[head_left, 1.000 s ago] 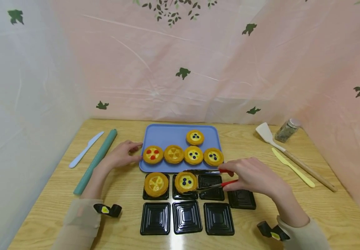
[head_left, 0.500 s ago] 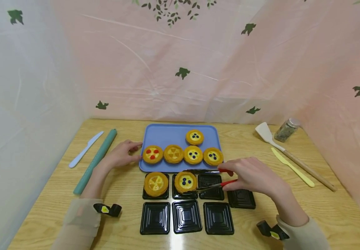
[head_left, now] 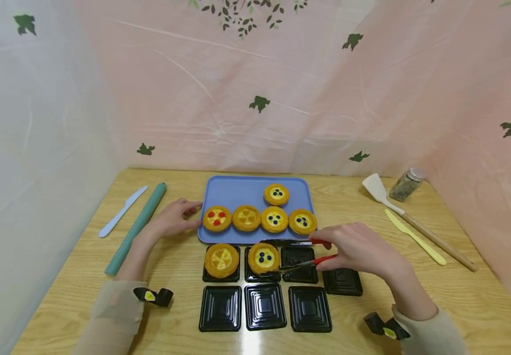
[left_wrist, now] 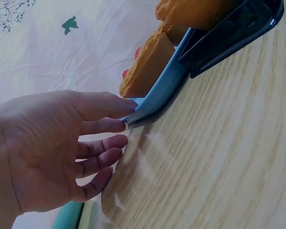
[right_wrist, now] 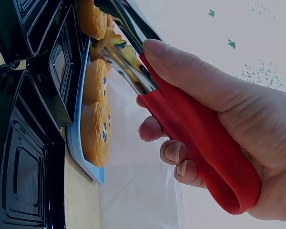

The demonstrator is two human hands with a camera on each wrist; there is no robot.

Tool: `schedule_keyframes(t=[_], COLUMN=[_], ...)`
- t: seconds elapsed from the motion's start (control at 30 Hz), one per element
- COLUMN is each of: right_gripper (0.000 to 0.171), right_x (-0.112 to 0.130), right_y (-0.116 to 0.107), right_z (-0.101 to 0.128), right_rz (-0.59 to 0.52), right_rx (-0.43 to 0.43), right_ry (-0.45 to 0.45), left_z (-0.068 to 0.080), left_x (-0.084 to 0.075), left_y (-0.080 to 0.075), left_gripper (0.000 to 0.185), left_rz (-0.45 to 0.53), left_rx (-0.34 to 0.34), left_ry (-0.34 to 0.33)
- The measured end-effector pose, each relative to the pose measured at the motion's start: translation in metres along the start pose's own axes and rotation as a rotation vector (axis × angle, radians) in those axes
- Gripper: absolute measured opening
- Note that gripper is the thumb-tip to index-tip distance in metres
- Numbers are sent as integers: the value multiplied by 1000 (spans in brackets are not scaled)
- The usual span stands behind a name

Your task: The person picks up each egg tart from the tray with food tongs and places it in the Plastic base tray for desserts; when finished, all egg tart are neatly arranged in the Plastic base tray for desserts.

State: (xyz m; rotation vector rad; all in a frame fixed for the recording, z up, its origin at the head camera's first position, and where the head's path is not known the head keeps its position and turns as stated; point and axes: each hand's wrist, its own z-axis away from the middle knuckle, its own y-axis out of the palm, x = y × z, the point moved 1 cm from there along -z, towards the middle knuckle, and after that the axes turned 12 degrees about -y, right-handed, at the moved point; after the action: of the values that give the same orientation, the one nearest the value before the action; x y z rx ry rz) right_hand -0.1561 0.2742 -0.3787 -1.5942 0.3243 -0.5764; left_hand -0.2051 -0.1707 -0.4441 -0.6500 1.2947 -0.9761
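My right hand (head_left: pixel 356 249) holds tongs (right_wrist: pixel 200 133) by their red handles. In the head view, the metal arms spread to the far and near sides of a blueberry-topped tart (head_left: pixel 263 259), which sits in a black square container; whether they touch it I cannot tell. At the left end of a blue tray (head_left: pixel 237 190), my left hand (head_left: pixel 174 219) touches the rim with thumb and fingertips, its fingers relaxed. Along the tray's front lie a red-topped tart (head_left: pixel 217 219), a yellow-wedge tart (head_left: pixel 246 219) and two blueberry tarts; another blueberry tart (head_left: pixel 276 195) lies behind.
Left of the filled container, another holds a yellow-wedge tart (head_left: pixel 221 261). Several black containers (head_left: pixel 265 306) show no tart. A pale blue knife (head_left: pixel 123 212) and green rolling pin (head_left: pixel 135 229) lie left; a spatula (head_left: pixel 374 188), yellow knife (head_left: pixel 415 237) and glass jar (head_left: pixel 407 185) are right.
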Motion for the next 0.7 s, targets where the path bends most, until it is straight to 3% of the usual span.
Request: schedule_keyframes(t=[0.43,0.7], right_gripper=[62,67], right_x=[-6,-19], right_y=[-10,-27], right_z=[7,12], right_rz=[-21,49], right_rx=[-49,-210], right_ry=[16,69], left_z=[1,1], left_x=[-1,-1], left_y=[0,0], left_gripper=[64,65], left_rz=[9,11], left_rx=[-1,-2], left_ry=[16,22])
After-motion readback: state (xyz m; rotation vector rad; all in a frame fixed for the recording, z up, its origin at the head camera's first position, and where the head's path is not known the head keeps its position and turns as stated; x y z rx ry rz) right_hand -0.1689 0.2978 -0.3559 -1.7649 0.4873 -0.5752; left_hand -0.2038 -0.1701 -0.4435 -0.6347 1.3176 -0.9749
